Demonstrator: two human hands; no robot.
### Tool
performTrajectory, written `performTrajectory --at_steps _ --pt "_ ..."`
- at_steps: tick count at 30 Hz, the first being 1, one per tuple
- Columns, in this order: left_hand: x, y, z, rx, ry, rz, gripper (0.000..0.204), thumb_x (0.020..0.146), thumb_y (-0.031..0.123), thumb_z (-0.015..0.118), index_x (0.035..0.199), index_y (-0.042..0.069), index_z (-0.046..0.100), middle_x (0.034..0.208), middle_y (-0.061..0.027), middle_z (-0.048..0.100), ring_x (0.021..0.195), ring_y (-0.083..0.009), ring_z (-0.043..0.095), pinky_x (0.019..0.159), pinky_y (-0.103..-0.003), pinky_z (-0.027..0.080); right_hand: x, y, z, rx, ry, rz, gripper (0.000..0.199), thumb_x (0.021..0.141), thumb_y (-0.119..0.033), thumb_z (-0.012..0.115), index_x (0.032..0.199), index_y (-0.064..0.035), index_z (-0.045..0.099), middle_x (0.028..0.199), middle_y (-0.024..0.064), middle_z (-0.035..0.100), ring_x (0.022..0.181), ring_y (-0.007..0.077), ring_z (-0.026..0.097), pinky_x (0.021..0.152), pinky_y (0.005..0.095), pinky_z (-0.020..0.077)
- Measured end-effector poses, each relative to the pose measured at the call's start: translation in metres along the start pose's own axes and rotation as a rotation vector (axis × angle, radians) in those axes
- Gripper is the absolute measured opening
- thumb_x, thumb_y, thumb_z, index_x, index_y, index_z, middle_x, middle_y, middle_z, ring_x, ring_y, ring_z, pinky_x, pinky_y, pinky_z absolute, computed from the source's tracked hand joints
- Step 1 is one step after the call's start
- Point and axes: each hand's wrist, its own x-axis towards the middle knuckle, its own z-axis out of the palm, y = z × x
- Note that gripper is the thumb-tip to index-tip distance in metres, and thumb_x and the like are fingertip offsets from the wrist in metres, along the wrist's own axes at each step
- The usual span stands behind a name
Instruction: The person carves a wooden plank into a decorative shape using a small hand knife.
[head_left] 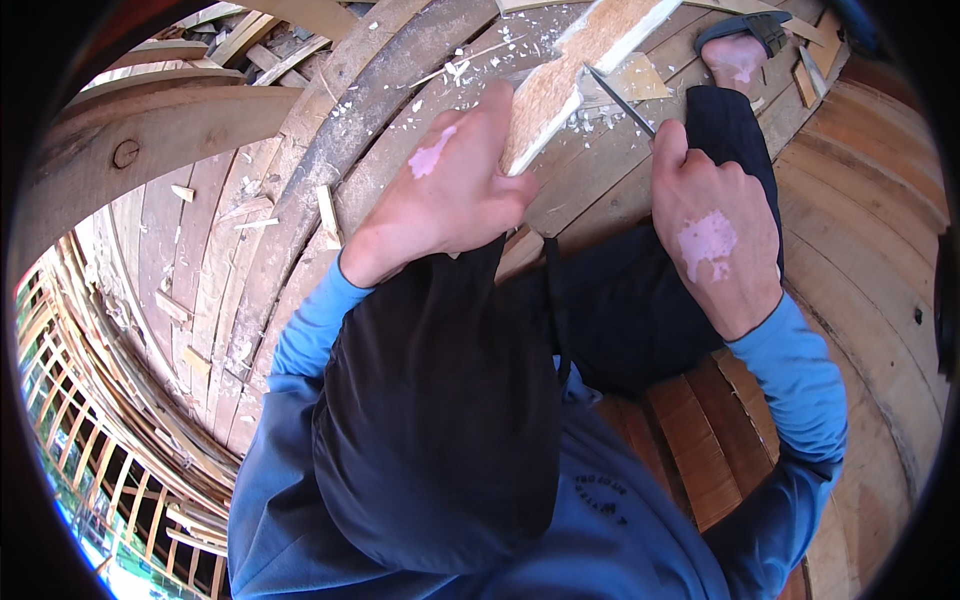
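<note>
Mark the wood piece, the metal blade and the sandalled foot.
wood piece [545, 100], head view, on its chipped lower face.
metal blade [618, 98], head view, mid-length of the thin dark shaft.
sandalled foot [738, 55], head view, on the bare skin below the strap.

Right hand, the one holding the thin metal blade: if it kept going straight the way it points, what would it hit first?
The right hand points its thin metal blade up and left at the pale wooden piece held by the left hand. The tip looks already at that wood, though depth is unclear.
</note>
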Motion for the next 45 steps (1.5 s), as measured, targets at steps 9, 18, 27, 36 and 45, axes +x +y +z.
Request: performTrajectory --at_steps 9,18,27,36,45 --pt "-0.007 0.001 0.000 -0.075 -0.024 -0.092 0.049 0.085 0.014 0.068 0.121 -0.010 0.045 0.097 -0.0358 0.064 0.100 -0.0521 0.066 0.088 -0.051 0.051 0.004 -0.003 -0.008 0.008 0.078 -0.072 0.012 0.091 -0.005 0.061 0.089 -0.0006 0.051 0.060 0.0172 0.066 0.060 0.0340 0.073 0.050 0.0405 0.0588" --pt "-0.008 0.005 -0.007 -0.225 -0.109 -0.199 0.047 0.084 0.008 0.063 0.129 -0.005 0.055 0.096 -0.0214 0.064 0.090 -0.0288 0.059 0.087 -0.038 0.049 0.010 0.022 0.004 0.112 0.008 -0.163 0.013 0.093 -0.010 0.060 0.101 -0.0009 0.056 0.067 0.0206 0.067 0.068 0.0398 0.072 0.060 0.0477 0.0571" --pt "-0.002 0.000 -0.006 -0.235 -0.155 -0.201 0.045 0.089 0.021 0.069 0.125 -0.004 0.055 0.107 -0.0291 0.067 0.102 -0.0426 0.068 0.089 -0.047 0.050 0.014 0.034 0.000 0.081 0.050 -0.234 0.016 0.091 -0.011 0.061 0.104 -0.0013 0.058 0.069 0.0180 0.069 0.069 0.0366 0.073 0.060 0.0458 0.0577" --pt "-0.003 -0.006 0.006 0.069 0.072 -0.091 0.053 0.086 0.016 0.073 0.124 -0.013 0.050 0.082 -0.0304 0.062 0.088 -0.0492 0.064 0.076 -0.052 0.050 0.005 0.012 0.001 0.131 -0.040 -0.093 0.014 0.106 -0.022 0.056 0.107 -0.0084 0.056 0.071 0.0162 0.068 0.068 0.0405 0.070 0.058 0.0513 0.0540" --pt "0.003 0.002 0.000 0.025 0.085 -0.158 0.038 0.089 0.017 0.072 0.109 -0.009 0.051 0.079 -0.0315 0.062 0.084 -0.0513 0.064 0.074 -0.053 0.050 0.001 0.005 0.015 0.312 0.031 0.000 0.015 0.105 -0.022 0.058 0.104 -0.0083 0.054 0.073 0.0180 0.067 0.067 0.0443 0.067 0.058 0.0552 0.0519"
